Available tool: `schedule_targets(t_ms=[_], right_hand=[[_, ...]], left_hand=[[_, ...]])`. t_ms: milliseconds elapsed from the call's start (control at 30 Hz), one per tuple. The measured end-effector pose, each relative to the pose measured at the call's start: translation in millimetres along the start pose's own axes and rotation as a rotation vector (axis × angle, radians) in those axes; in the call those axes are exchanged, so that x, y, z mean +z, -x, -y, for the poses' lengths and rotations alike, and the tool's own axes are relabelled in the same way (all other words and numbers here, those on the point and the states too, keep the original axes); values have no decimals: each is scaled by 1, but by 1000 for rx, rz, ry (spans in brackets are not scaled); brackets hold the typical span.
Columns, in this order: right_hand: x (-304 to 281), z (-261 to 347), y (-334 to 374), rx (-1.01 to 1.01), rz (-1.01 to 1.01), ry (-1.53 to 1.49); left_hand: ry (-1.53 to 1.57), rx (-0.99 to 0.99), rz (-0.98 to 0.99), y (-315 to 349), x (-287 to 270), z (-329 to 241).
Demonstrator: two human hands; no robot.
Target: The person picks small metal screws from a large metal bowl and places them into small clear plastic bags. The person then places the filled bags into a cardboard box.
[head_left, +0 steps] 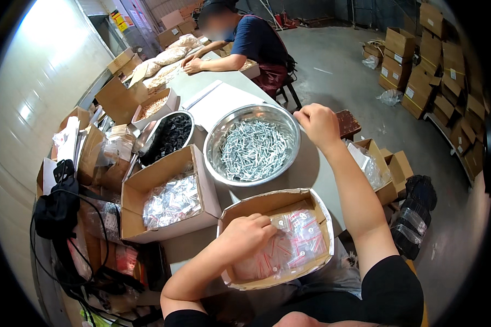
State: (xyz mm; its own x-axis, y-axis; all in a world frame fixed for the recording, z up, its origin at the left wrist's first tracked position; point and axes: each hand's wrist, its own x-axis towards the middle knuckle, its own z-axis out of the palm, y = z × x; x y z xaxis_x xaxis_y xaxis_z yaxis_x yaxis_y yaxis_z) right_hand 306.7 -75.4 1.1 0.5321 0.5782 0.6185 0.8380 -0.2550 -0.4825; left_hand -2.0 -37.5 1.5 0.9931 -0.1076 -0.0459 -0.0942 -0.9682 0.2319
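Note:
My left hand (247,234) is inside the near cardboard box (275,203), over small clear plastic zip bags (300,240) with red strips. Its fingers are curled together; whatever they pinch, if anything, is hidden. At the right rim of a round metal bowl (211,159), my right hand (318,126) is closed, fingertips bent down by the rim, and I cannot make out anything in them. Many silvery screws (253,150) fill the bowl.
Left of the bowl stands a cardboard box (163,229) holding filled clear bags. Behind it are a metal container of black pieces (172,136) and a white box of tan pieces (154,108). A person (256,46) works at the table's far end. Cartons (401,65) line the right.

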Motion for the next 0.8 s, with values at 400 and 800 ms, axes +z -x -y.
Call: schedule_targets(t_ms=[400, 800], right_hand=[[11, 73, 25, -394, 1010, 243], [0, 74, 30, -409, 964, -395]], left_hand=[[636, -185, -358, -3, -7, 8], [680, -165, -454, -4, -2, 16]])
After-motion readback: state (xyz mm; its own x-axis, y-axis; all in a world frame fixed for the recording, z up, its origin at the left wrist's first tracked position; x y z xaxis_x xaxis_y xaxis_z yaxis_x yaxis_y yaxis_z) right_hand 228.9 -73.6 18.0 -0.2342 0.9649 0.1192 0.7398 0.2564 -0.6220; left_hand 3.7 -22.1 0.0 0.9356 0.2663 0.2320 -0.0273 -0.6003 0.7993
